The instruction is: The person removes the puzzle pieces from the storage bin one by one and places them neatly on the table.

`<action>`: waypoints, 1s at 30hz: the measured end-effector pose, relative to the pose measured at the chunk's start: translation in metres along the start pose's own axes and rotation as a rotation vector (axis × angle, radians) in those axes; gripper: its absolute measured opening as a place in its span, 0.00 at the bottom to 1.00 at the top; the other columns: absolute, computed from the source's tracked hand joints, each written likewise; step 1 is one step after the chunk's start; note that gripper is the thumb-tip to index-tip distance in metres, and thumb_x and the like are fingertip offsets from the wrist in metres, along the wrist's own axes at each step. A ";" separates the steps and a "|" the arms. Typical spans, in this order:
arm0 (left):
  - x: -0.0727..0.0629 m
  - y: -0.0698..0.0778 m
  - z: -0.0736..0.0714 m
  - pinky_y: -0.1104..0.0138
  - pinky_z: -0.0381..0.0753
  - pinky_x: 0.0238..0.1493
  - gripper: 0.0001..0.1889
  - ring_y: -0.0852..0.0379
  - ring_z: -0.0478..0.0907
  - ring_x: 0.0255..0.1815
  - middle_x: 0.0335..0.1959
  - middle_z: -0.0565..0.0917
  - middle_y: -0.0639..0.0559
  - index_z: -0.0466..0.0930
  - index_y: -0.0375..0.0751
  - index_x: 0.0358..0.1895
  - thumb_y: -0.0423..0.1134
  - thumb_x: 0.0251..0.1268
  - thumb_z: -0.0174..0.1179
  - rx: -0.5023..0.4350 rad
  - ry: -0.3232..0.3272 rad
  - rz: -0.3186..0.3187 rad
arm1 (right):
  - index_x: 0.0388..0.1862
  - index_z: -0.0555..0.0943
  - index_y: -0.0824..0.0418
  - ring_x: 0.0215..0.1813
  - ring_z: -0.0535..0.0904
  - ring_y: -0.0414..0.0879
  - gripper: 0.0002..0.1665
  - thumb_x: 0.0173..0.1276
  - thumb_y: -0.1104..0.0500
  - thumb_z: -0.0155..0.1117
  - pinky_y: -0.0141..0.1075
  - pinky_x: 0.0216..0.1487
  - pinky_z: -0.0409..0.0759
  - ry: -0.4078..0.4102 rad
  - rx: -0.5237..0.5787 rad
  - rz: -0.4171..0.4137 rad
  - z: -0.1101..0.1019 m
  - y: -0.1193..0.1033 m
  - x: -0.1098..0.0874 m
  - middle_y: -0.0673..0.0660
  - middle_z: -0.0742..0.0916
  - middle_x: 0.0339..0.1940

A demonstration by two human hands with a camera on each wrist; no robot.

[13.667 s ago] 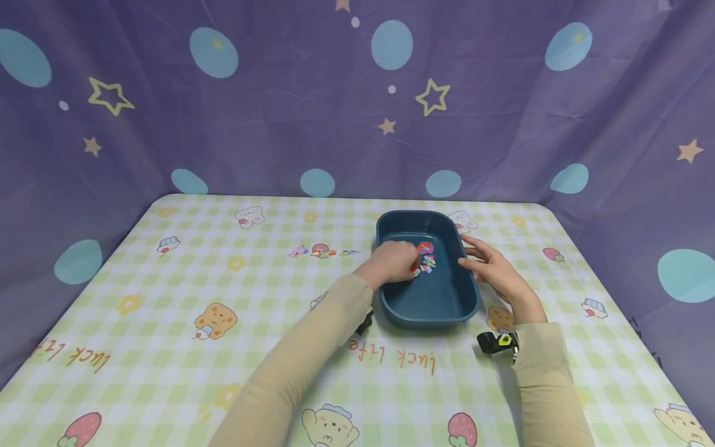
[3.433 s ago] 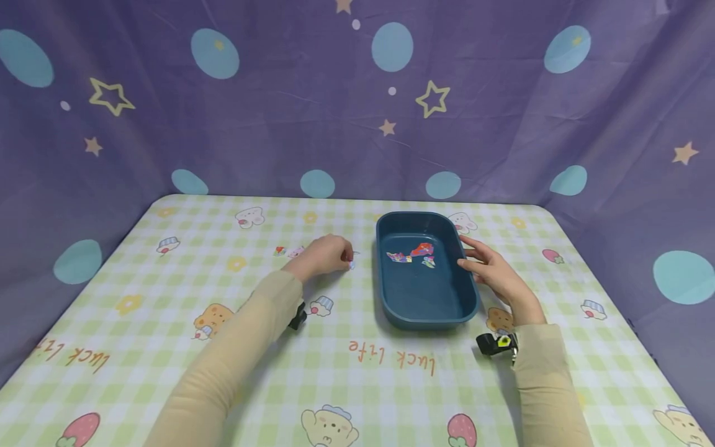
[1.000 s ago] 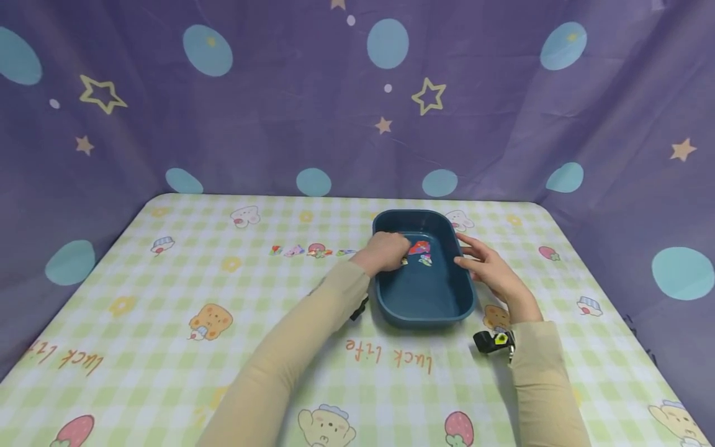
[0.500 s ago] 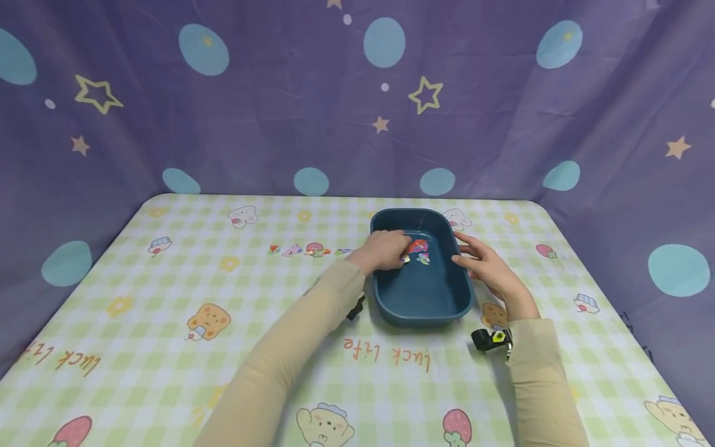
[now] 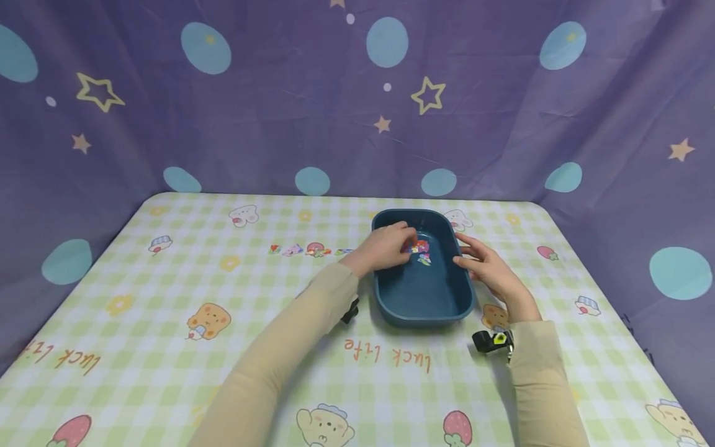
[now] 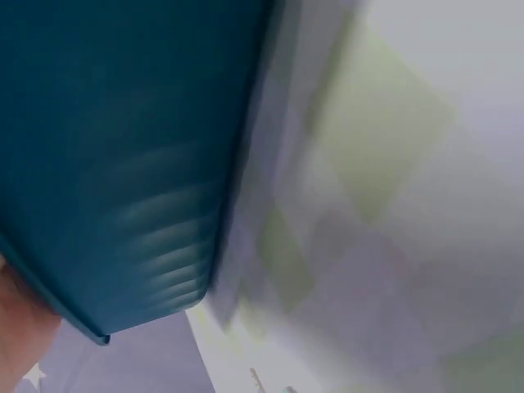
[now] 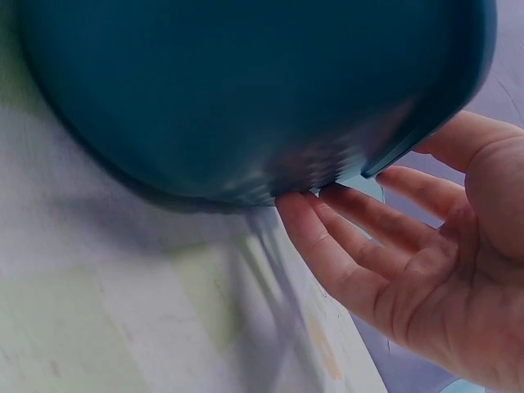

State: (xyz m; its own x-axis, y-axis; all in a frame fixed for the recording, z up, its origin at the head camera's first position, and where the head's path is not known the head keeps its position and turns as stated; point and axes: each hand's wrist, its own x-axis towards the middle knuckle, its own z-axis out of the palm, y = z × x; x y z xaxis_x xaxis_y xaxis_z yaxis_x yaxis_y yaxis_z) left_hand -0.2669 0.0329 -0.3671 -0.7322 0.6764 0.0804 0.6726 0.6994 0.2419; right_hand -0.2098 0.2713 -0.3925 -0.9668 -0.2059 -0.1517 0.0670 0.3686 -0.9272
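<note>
A dark teal plastic tray [image 5: 424,304] sits on the table, right of centre. My left hand [image 5: 385,248] reaches over its left wall, fingers bent. At its fingertips it pinches a small colourful flat piece [image 5: 414,249], whose exact kind I cannot tell. Beyond it a red piece [image 5: 423,246] and a multicoloured piece [image 5: 424,259] lie on the tray floor. My right hand [image 5: 494,273] rests against the tray's right wall. In the right wrist view its fairly straight fingers [image 7: 319,246] touch the outer wall, the thumb near the rim.
Several small colourful pieces lie in a row left of the tray, among them a red-green one [image 5: 274,249] and a pinkish one [image 5: 292,250]. The checked tablecloth [image 5: 257,347] carries printed pictures. A purple curtain [image 5: 279,93] hangs behind the table.
Pieces in the tray are fewer than at first, and the row on the table has grown leftward. My left hand went from the row into the tray and now rises slightly. The right hand stays.
</note>
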 end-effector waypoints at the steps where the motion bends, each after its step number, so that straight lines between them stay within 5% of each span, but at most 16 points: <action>1: -0.001 0.000 -0.002 0.69 0.73 0.35 0.12 0.62 0.72 0.34 0.37 0.72 0.55 0.76 0.49 0.44 0.41 0.55 0.60 -0.007 0.015 0.005 | 0.72 0.52 0.47 0.60 0.66 0.53 0.38 0.67 0.53 0.55 0.31 0.37 0.73 0.002 -0.001 -0.001 0.000 0.000 0.000 0.63 0.66 0.67; 12: -0.020 -0.007 -0.025 0.69 0.73 0.35 0.10 0.65 0.74 0.31 0.37 0.74 0.57 0.77 0.51 0.41 0.41 0.55 0.58 -0.013 0.151 -0.004 | 0.72 0.52 0.46 0.57 0.68 0.48 0.38 0.67 0.52 0.55 0.31 0.37 0.73 0.000 -0.003 0.001 0.001 -0.002 -0.001 0.62 0.66 0.67; 19: -0.036 -0.017 -0.037 0.69 0.72 0.33 0.10 0.64 0.72 0.31 0.37 0.74 0.58 0.77 0.51 0.42 0.41 0.55 0.58 0.016 0.143 -0.065 | 0.72 0.52 0.49 0.50 0.71 0.38 0.38 0.66 0.53 0.55 0.29 0.34 0.72 -0.001 -0.004 -0.019 0.001 0.000 -0.001 0.64 0.66 0.66; 30: -0.063 -0.042 -0.041 0.67 0.72 0.31 0.10 0.63 0.72 0.30 0.36 0.75 0.58 0.77 0.51 0.42 0.42 0.55 0.58 -0.012 0.121 -0.139 | 0.72 0.52 0.50 0.49 0.71 0.37 0.38 0.67 0.54 0.55 0.29 0.34 0.73 -0.004 -0.004 -0.026 0.002 -0.001 -0.002 0.64 0.66 0.66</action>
State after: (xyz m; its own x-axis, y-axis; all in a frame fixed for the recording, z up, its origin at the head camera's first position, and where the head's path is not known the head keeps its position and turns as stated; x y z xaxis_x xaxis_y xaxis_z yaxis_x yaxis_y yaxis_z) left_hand -0.2531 -0.0486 -0.3424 -0.8258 0.5405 0.1609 0.5636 0.7805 0.2705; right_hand -0.2073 0.2694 -0.3916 -0.9672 -0.2186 -0.1291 0.0411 0.3669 -0.9294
